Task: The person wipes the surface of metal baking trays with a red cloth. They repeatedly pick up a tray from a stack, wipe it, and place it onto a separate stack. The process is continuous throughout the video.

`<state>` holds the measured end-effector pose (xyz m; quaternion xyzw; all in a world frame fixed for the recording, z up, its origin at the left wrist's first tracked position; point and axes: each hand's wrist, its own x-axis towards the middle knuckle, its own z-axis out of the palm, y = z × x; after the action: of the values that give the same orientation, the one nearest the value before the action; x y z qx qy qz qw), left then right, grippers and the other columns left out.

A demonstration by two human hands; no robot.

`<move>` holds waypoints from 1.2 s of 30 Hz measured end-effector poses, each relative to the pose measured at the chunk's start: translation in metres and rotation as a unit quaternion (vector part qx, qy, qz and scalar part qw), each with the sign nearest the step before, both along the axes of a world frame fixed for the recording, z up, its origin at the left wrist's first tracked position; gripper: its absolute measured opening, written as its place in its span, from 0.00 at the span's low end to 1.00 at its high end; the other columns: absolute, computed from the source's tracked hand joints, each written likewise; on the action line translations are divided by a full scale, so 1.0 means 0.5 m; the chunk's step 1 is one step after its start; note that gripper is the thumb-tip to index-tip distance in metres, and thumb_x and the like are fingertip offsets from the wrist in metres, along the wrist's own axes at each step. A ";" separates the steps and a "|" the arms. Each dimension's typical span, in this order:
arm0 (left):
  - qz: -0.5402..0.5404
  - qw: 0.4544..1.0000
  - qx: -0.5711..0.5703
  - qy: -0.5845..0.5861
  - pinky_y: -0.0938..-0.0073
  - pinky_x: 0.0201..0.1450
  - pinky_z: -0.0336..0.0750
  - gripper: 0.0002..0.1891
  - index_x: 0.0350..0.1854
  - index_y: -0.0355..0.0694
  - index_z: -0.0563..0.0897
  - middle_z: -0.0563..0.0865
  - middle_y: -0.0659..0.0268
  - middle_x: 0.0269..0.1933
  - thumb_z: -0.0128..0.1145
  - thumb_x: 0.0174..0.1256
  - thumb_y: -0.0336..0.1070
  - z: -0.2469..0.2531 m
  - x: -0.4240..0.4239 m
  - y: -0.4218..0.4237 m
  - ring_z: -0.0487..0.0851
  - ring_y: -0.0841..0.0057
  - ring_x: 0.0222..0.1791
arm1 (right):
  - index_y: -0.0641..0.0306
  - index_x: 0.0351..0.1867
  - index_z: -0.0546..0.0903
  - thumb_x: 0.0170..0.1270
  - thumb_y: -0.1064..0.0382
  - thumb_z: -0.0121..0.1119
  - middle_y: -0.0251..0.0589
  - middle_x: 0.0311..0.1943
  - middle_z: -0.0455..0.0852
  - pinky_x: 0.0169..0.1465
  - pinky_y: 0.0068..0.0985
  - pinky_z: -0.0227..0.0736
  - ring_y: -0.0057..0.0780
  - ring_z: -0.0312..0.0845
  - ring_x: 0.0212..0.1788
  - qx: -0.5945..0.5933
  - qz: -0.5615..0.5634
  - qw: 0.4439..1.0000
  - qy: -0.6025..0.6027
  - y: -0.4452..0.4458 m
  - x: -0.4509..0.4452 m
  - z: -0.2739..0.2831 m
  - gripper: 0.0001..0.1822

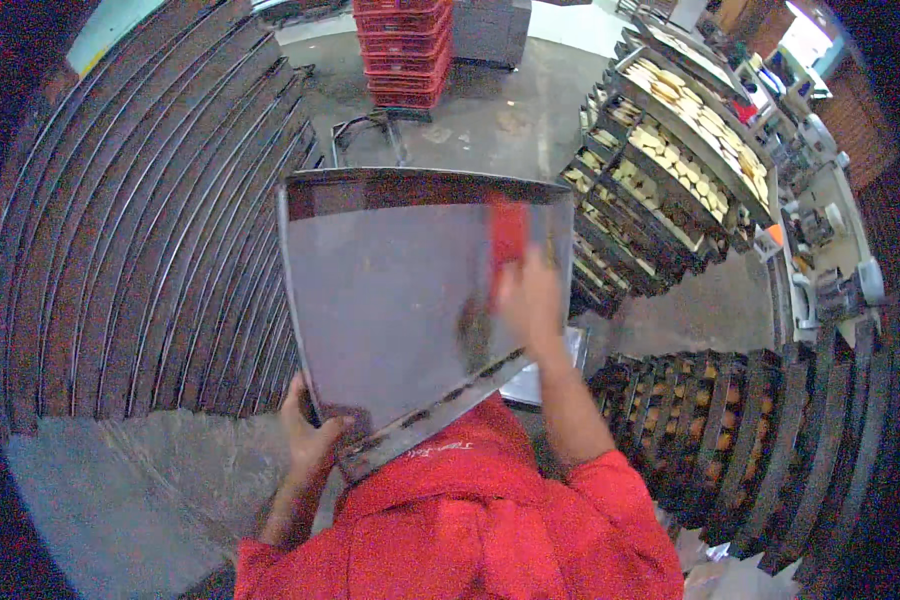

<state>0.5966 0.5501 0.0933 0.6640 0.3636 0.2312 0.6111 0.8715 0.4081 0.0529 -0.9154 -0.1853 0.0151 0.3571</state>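
Observation:
A large rimmed metal baking tray (390,300) is tilted in front of me, its near edge against my red clothing. Its grey inner surface looks bare apart from some dark marks along the near rim. My left hand (315,424) grips the tray's near-left corner, thumb over the rim. Over the right part of the tray, my right hand (529,307) is closed around a red hand tool (508,232), perhaps a scraper or brush. Motion blurs both hand and tool, so I cannot tell whether the tool touches the metal.
Stacked dark trays (157,225) rise close on the left. Racked trays of pale dough pieces (682,157) stand at the right, with trays of browned baked goods (690,427) nearer me. Stacked red plastic crates (405,56) are on the floor ahead, near a dark metal frame (367,141).

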 end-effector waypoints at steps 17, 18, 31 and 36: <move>-0.043 0.994 -0.067 0.073 0.73 0.45 0.73 0.32 0.51 0.36 0.68 0.76 0.66 0.40 0.62 0.35 0.27 -0.098 -0.066 0.134 0.76 0.76 0.40 | 0.64 0.39 0.76 0.58 0.60 0.50 0.56 0.29 0.81 0.38 0.45 0.70 0.56 0.76 0.35 0.027 -0.138 0.986 -0.089 -0.132 0.143 -0.114 0.12; -0.025 0.987 -0.072 0.139 0.73 0.45 0.73 0.30 0.49 0.36 0.68 0.77 0.66 0.39 0.61 0.36 0.27 -0.097 -0.051 0.139 0.76 0.76 0.40 | 0.66 0.38 0.76 0.57 0.60 0.51 0.56 0.28 0.81 0.36 0.44 0.70 0.55 0.77 0.33 0.041 -0.113 0.992 -0.049 -0.085 0.086 -0.088 0.12; -0.093 0.990 0.058 0.085 0.70 0.49 0.71 0.40 0.56 0.33 0.66 0.76 0.63 0.45 0.62 0.32 0.39 -0.080 -0.019 0.148 0.76 0.72 0.44 | 0.62 0.43 0.78 0.57 0.60 0.53 0.53 0.25 0.81 0.34 0.42 0.71 0.50 0.78 0.28 -0.036 -0.125 0.979 -0.155 -0.113 0.053 -0.101 0.14; -0.020 0.994 -0.111 -0.016 0.73 0.45 0.72 0.37 0.56 0.34 0.66 0.77 0.64 0.43 0.59 0.34 0.36 -0.107 -0.031 0.151 0.76 0.72 0.41 | 0.61 0.43 0.78 0.58 0.59 0.51 0.55 0.29 0.82 0.37 0.44 0.71 0.52 0.78 0.32 -0.050 -0.189 0.979 -0.061 -0.235 0.167 -0.218 0.14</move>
<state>0.5813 0.6258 0.0398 0.5958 0.3637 0.1877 0.6910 0.9552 0.2903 -0.0562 -0.9499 -0.0297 -0.0996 0.2948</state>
